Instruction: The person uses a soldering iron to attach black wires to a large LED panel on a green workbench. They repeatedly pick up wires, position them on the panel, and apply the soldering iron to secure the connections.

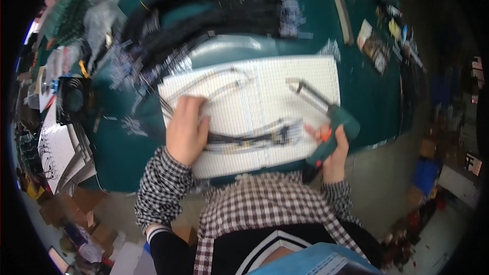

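A white, finely ribbed board (285, 86) lies on the green tabletop in front of me. My left hand (187, 131) rests over its left side, fingers bent and thumb apart, slightly blurred. Pale thin wires (221, 86) lie just beyond those fingertips. A bundle of dark wires (244, 138) with lighter ends runs to the right from beside my left thumb. My right hand (333, 147) is closed around the handle of a green heat gun (345, 121) with an orange trigger. Its long metal nozzle points up and left over the board's right half, apart from the wires.
Black cable bundles (214, 18) with pale ends are heaped at the back. A long bar (342, 15) and a small packet (373, 46) lie at the far right. Clear plastic bags (102, 15) and spiral-bound sheets (63, 147) are on the left.
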Available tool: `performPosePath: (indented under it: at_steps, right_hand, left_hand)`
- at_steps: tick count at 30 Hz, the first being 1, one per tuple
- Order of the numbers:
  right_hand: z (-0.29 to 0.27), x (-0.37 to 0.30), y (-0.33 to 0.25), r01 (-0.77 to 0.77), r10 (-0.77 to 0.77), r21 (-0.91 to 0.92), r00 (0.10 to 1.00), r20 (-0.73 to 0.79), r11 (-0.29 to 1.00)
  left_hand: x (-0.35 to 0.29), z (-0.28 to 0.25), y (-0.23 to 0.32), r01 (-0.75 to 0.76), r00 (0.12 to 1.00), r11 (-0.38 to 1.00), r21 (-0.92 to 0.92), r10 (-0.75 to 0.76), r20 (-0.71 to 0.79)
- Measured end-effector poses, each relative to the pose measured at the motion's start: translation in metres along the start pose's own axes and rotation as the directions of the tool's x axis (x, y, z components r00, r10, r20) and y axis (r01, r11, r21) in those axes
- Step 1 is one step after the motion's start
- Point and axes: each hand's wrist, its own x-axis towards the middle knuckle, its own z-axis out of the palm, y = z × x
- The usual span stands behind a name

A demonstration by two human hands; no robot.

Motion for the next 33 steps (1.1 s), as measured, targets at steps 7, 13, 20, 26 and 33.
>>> performPosePath:
  at_steps: [7,13,20,26,33]
  right_hand:
    - [0.008,0.042,0.043,0.082,-0.094,0.115,0.99,0.109,0.99]
    - [0.006,0.034,0.045,0.102,-0.115,0.13,0.989,0.095,0.986]
    - [0.009,0.036,0.045,0.114,-0.131,0.144,0.985,0.111,0.983]
    - [0.01,0.033,0.045,0.128,-0.14,0.135,0.986,0.085,0.983]
    - [0.015,0.036,0.042,0.114,-0.121,0.091,0.99,0.078,0.989]
  left_hand:
    - [0.031,0.018,0.034,-0.437,0.873,0.894,-0.1,0.449,0.193]
    - [0.039,0.048,0.032,-0.322,0.911,0.929,-0.18,0.356,0.209]
    - [0.045,0.063,0.038,-0.337,0.93,0.939,-0.068,0.343,0.133]
    - [0.046,0.023,0.032,-0.302,0.948,0.922,0.244,0.316,-0.022]
    - [0.071,0.024,0.027,-0.289,0.956,0.954,0.08,0.292,-0.026]
